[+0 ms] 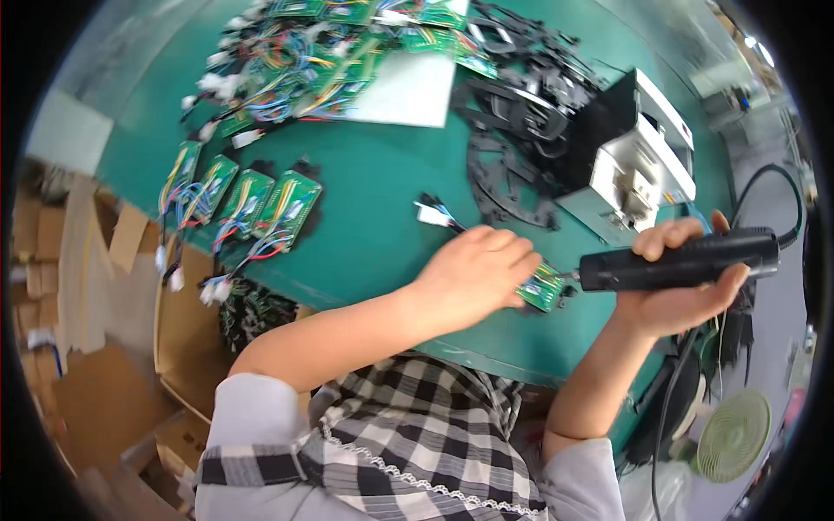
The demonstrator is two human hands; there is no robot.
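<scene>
My right hand (673, 300) is wrapped round a black electric screwdriver (643, 268), held nearly level. Its bit points left and reaches the edge of a green circuit board (542, 287) on the table. Over that board's left part lies my left hand (478, 271), fingers bent and pressing it; the fingertips are partly hidden. Black plastic shows at the board's right edge. Wires with a white connector (432, 215) stick out beyond my left hand.
Several wired boards (289, 205) lie in a row at the left. Behind are a heap of wired boards (347, 74) and a pile of black plastic parts (521, 113). A metal screw feeder box (621, 174) stands at the right, near the screwdriver's cable (673, 408).
</scene>
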